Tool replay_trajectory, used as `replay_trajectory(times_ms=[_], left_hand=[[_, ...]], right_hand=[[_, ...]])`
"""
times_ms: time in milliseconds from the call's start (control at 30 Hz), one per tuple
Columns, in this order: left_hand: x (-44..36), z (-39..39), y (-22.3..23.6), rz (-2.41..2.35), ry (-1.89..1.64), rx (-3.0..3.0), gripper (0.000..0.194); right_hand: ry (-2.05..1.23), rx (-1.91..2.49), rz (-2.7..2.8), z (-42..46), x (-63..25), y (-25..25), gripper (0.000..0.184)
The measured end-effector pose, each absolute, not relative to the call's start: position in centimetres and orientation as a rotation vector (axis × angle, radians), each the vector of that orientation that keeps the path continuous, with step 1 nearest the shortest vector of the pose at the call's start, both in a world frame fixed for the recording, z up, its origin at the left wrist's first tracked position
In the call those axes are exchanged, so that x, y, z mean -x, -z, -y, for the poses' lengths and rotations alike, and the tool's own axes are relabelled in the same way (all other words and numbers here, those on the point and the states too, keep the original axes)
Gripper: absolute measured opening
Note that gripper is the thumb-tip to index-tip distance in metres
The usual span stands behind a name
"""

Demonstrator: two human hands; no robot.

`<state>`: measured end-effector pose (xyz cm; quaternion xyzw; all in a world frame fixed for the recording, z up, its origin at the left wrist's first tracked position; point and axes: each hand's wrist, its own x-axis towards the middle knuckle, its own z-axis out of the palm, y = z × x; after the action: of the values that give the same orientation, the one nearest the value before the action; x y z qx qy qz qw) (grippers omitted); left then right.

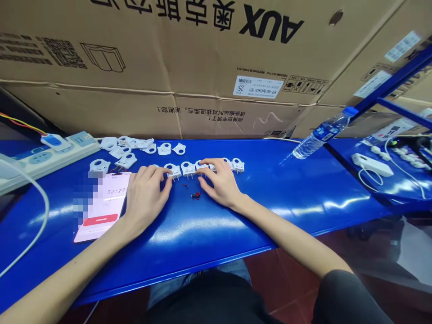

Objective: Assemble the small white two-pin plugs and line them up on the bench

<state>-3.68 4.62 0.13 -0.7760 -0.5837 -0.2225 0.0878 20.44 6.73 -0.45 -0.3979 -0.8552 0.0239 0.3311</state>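
Observation:
Both my hands lie palm down on a blue table (pixel 209 234). My left hand (pixel 146 193) has its fingers stretched toward a row of several white plug parts (pixel 188 168), its fingertips touching the left end of the row. My right hand (pixel 219 180) rests with spread fingers over the row's right part, touching the pieces there. A small red and black bit (pixel 195 195) lies on the table between my hands. Neither hand grips anything that I can see.
A phone (pixel 104 204) with a timer screen lies left of my left hand. More white plug parts (pixel 130 148) are scattered behind. A power strip (pixel 43 155) sits far left, a water bottle (pixel 319 133) lies at right, large cardboard boxes (pixel 189 58) stand behind.

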Motion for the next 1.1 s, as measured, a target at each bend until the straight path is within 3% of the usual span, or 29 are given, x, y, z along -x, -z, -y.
replay_trajectory(times_ms=[900,1100], left_hand=[[5.4,-4.4,-2.9,1.811,0.187,2.227,0.025],[4.5,-4.0,-3.4,1.719,0.556,2.231,0.022]], right_hand=[[-0.061,1.045,2.254,-6.8,-20.3,0.6,0.018],[-0.076,0.998,2.238,-6.8,-20.4,0.7,0.024]])
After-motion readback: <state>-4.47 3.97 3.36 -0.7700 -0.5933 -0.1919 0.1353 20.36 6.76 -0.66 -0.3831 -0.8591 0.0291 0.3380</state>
